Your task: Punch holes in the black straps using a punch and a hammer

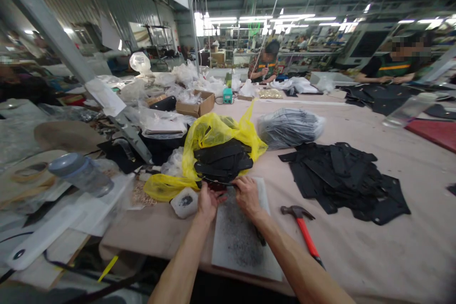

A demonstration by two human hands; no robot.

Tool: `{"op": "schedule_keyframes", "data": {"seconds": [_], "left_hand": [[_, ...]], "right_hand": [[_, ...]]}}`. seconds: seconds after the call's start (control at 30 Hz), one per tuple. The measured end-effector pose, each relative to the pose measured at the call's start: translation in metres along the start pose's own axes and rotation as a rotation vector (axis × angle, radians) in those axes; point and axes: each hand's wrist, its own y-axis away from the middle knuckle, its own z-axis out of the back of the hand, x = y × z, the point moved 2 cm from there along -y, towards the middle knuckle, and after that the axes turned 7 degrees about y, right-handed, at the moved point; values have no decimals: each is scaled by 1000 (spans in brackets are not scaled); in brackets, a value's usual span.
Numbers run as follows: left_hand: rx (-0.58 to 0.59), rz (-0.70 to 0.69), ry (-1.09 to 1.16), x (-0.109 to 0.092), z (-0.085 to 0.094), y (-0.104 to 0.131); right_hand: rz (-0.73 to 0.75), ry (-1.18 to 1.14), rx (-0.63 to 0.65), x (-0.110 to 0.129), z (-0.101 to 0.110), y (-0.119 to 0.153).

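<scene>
Just in front of a yellow plastic bag (194, 137), my left hand (208, 203) has its palm turned up and its fingers curled at a black flat piece (216, 185). The other end of that piece is pinched by my right hand (247, 195). Both hands are over the far end of a worn white board (245, 261). Black strips (223, 159) fill the bag's mouth. A small white tub (185, 203) with dark bits inside sits left of my left hand. Right of the board lies a claw hammer (307, 236) with a red handle. My right forearm partly hides a dark object (261, 236) on the board.
A loose pile of black pieces (345, 180) lies to the right, with a plastic-wrapped bundle (290, 127) behind it. Leftward are a cardboard box (195, 104), a bottle (80, 173) and a slanted metal post (81, 64). Other people sit across the table (402, 256).
</scene>
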Motion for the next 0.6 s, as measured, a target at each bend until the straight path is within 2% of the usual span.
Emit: {"op": "schedule_keyframes", "data": {"seconds": [0.17,0.3,0.47,0.6], "left_hand": [[201,-33,206,-1,-17,23],[266,-21,206,5,-27,31],[164,-45,-61,15,-23,22],[136,-40,-324,23,-13,7]], "right_hand": [[209,136,-80,7,7,15],[209,147,-45,26,16,32],[73,-39,93,34,33,46],[-157,-190,32,14,42,54]]}}
